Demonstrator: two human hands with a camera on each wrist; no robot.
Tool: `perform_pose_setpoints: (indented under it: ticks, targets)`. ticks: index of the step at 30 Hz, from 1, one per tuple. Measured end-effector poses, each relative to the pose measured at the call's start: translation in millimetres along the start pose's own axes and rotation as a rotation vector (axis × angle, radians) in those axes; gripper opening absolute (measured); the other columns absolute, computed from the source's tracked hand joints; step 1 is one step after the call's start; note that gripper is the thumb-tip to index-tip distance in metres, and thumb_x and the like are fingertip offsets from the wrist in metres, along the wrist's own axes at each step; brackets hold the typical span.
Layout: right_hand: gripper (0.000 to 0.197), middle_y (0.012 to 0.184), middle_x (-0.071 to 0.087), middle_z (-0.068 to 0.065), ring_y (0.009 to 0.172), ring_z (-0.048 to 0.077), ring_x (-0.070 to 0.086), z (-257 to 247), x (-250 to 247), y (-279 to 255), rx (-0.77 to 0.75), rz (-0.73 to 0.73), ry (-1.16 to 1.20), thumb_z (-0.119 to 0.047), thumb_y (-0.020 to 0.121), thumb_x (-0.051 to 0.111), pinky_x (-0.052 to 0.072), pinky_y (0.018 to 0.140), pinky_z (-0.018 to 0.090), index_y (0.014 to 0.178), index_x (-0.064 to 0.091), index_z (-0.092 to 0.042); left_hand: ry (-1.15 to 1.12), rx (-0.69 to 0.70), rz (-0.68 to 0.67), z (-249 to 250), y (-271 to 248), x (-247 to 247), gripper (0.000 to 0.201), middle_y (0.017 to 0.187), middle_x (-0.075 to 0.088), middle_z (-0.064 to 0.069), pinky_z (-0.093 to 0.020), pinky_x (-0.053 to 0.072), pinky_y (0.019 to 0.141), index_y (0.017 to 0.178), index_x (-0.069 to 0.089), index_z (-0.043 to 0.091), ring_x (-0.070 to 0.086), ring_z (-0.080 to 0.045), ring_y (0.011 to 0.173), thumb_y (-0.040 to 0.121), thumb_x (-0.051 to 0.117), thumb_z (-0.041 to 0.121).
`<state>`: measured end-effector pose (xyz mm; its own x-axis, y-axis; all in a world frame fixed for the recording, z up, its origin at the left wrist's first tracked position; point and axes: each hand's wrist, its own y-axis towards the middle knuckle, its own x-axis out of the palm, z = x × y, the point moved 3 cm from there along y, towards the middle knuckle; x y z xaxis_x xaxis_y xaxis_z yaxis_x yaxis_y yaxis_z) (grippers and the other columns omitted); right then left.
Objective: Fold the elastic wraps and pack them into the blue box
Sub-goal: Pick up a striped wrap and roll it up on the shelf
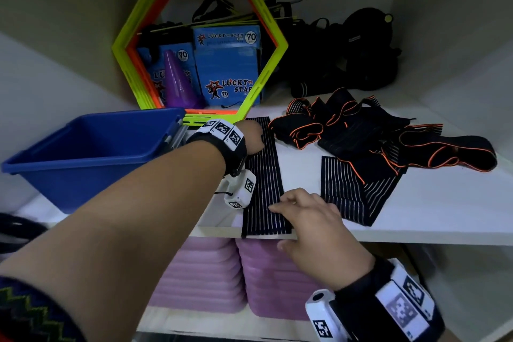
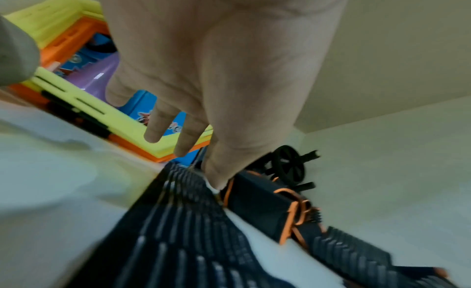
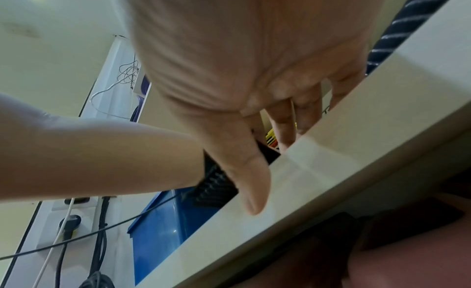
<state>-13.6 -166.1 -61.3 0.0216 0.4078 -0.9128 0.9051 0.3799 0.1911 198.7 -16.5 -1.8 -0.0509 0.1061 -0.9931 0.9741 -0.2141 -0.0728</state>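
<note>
Wrap: one striped wrap (image 1: 265,175) lies flat and long on the white shelf (image 1: 430,208), from the front edge back toward the hexagon frames (image 1: 200,44). Its near end reaches the shelf edge and hangs slightly over it.
Left hand: the left hand (image 1: 251,137) rests on the far end of the wrap, fingers straight and spread. In the left wrist view only one fingertip seems to press the cloth.
Right hand: the right hand (image 1: 308,219) lies with straight fingers on the near end, thumb under the shelf edge. It does not clamp anything.
Box: the blue box (image 1: 91,153) stands on the shelf to the left, just beside the left wrist. As far as can be seen, no wrap is in it.
Pile: the other wraps (image 1: 383,136), with orange borders, lie tangled at the right, well apart from the box.
Risk, slip: I think the near end may slide off the edge if the right hand lifts first, because the cloth is elastic and is held only by pressure.
Risk, crooked fold: with one fingertip as anchor, the far end can turn, and the fold would be uneven.
Risk, snag: the far end lies near the pile, so an orange border could be caught in the fold.
</note>
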Motion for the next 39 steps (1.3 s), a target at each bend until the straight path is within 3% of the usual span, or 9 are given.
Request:
perform_pose_setpoints:
  ticks: [4,8,11,14,18,21,27,35,39]
  targets:
    - [0.055,0.114,0.042,-0.015,0.112,0.011,0.044,0,4,1,-0.003,0.064,-0.008,-0.028,0.085,0.067,0.034,0.093,0.033,0.136,0.053,-0.040,-0.231,0.129,0.085,16,-70,-40,0.027,0.113,0.066,-0.004,-0.029,0.047,0.089,0.116,0.069,0.010,0.060,-0.023,0.108,0.099,0.050,0.020]
    - [0.051,0.109,0.046,-0.015,0.106,0.014,0.047,-1,6,1,-0.015,0.099,-0.025,-0.024,0.084,0.067,0.037,0.088,0.035,0.132,0.058,-0.039,-0.479,0.145,0.056,15,-152,-32,0.027,0.101,0.071,0.004,-0.030,0.053,0.086,0.111,0.070,0.018,0.063,-0.008,0.086,0.097,0.048,0.011]
    - [0.044,0.110,0.052,-0.017,0.108,0.015,0.049,-3,4,1,-0.029,0.097,-0.007,-0.029,0.088,0.066,0.039,0.092,0.036,0.131,0.059,-0.038,-0.489,0.130,0.030,5,-205,-1,0.050,0.110,0.068,0.013,-0.014,0.048,0.088,0.121,0.066,0.028,0.061,-0.003,0.095,0.088,0.047,-0.005]
    - [0.035,0.107,0.061,-0.018,0.106,0.012,0.053,-3,-1,-1,-0.028,0.141,0.084,-0.034,0.090,0.063,0.044,0.096,0.039,0.125,0.062,-0.038,-0.537,0.087,0.071,-6,-237,22,0.046,0.113,0.066,0.022,-0.007,0.047,0.081,0.121,0.064,0.036,0.062,0.003,0.096,0.085,0.063,0.007]
    - [0.034,0.080,0.066,-0.017,0.090,0.007,0.061,-1,-4,0,0.031,0.201,0.286,-0.035,0.089,0.068,0.049,0.091,0.039,0.123,0.061,-0.034,-0.673,0.030,0.198,-4,-240,40,0.007,0.083,0.069,0.012,-0.016,0.046,0.068,0.092,0.072,0.028,0.062,0.000,0.076,0.086,0.074,0.032]
    - [0.035,0.068,0.067,-0.011,0.078,0.002,0.063,0,-4,6,0.110,0.208,0.378,-0.037,0.088,0.070,0.051,0.083,0.033,0.120,0.056,-0.029,-0.663,-0.077,0.328,-3,-231,54,0.034,0.063,0.057,0.004,-0.015,0.035,0.055,0.067,0.064,0.017,0.050,-0.004,0.058,0.094,0.064,0.038]
    - [0.016,0.056,0.057,-0.010,0.070,0.015,0.061,-6,6,9,0.192,0.273,0.331,-0.036,0.086,0.070,0.050,0.081,0.044,0.091,0.056,-0.032,-0.796,-0.221,0.380,-4,-220,65,0.048,0.046,0.049,0.004,-0.016,0.032,0.048,0.054,0.058,0.009,0.045,-0.008,0.047,0.086,0.072,0.042]
    - [0.003,0.058,0.047,-0.018,0.079,0.021,0.058,-12,13,4,0.167,0.348,0.203,-0.034,0.086,0.067,0.050,0.080,0.045,0.089,0.066,-0.032,-0.734,-0.040,0.538,-4,-218,65,0.015,0.088,0.060,0.009,-0.011,0.042,0.069,0.082,0.069,0.022,0.056,-0.002,0.075,0.077,0.082,0.028]
    - [0.025,0.088,0.057,-0.013,0.091,0.018,0.054,-13,13,1,0.126,0.348,0.141,-0.049,0.088,0.053,0.050,0.081,0.045,0.096,0.071,-0.034,-0.585,0.161,0.564,2,-219,74,0.017,0.096,0.066,0.014,-0.033,0.051,0.080,0.084,0.073,0.026,0.059,-0.012,0.084,0.087,0.067,0.041]
